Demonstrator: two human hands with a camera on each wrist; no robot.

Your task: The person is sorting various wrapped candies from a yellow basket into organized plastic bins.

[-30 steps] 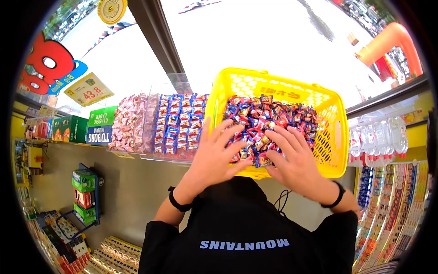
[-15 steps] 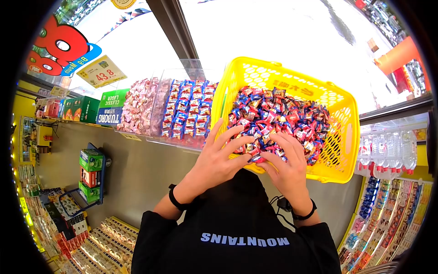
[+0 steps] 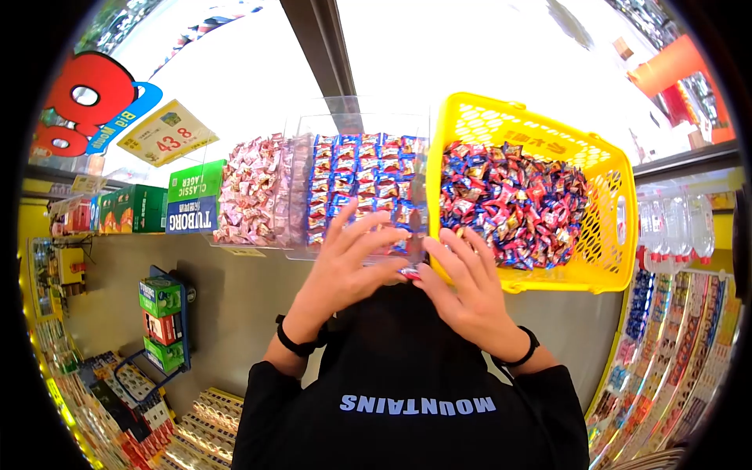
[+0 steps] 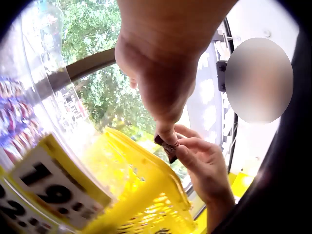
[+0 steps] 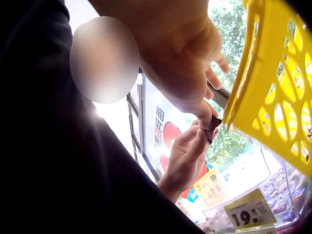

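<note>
Between my two hands is one small wrapped candy (image 3: 410,273), dark red in the left wrist view (image 4: 168,148). My left hand (image 3: 338,262) pinches one end with thumb and finger; its other fingers are spread before the clear bin. My right hand (image 3: 464,291) pinches the other end, beside the yellow basket's near left corner. The right wrist view shows the fingertips of both hands meeting at the candy (image 5: 212,130). The yellow basket (image 3: 613,274) holds a heap of loose, mixed-colour candies (image 3: 509,204).
Left of the basket, a clear bin holds blue-and-red packets (image 3: 345,188), with pink candies (image 3: 252,188) beyond. Tuborg boxes (image 3: 192,211) and a price sign (image 3: 168,133) stand farther left. Bottles (image 3: 674,227) are on the right. A trolley (image 3: 188,313) carries boxes on the floor.
Both hands have come away from the candy heap to just outside the basket's near left corner, with one candy now pinched between them. The basket appears farther right in the head view.
</note>
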